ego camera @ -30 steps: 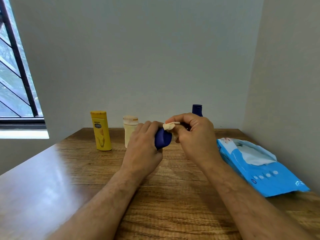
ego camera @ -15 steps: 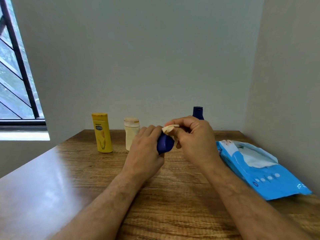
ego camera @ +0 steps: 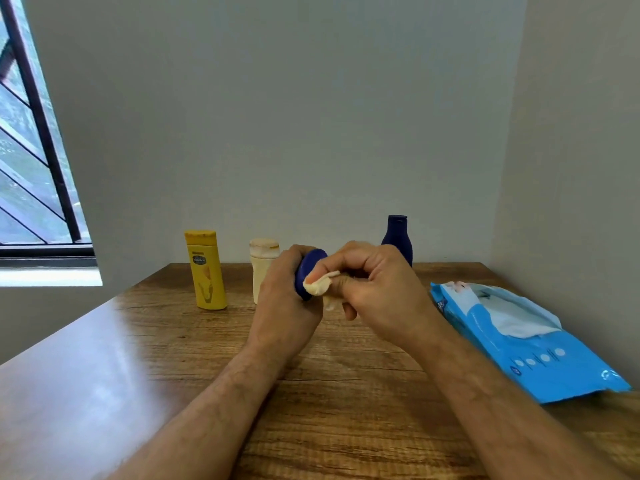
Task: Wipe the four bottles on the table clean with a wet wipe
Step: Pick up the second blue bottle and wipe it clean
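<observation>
A: Hands?
B: Left hand [ego camera: 284,299] curled round a small blue bottle [ego camera: 309,271], held above the table [ego camera: 138,358], mid-scene. Only the bottle's rounded end shows past the fingers.
A: Right?
B: Right hand [ego camera: 377,292] pinches a crumpled wipe [ego camera: 320,285] between thumb and fingers, wipe pressed on the blue bottle's exposed end.
A: Wipe colour?
B: Off-white, yellowish. Bunched up, part hangs below the fingers.
A: Other bottles?
B: Yellow bottle [ego camera: 206,270] upright, far left on the table. Cream bottle [ego camera: 262,268] upright just right of it, partly behind the left hand. Dark bottle [ego camera: 397,239] upright at the far edge, lower part hidden by the right hand.
A: Touching each other?
B: No, yellow and cream stand apart; dark one well to the right.
A: Anything else?
B: Wipe pack [ego camera: 519,341], blue, lying flat on the right by the wall [ego camera: 571,168], flap open, white sheet showing. Window [ego camera: 31,168] with dark bars far left.
A: Bottle cap on?
B: Cannot tell, hand covers it.
</observation>
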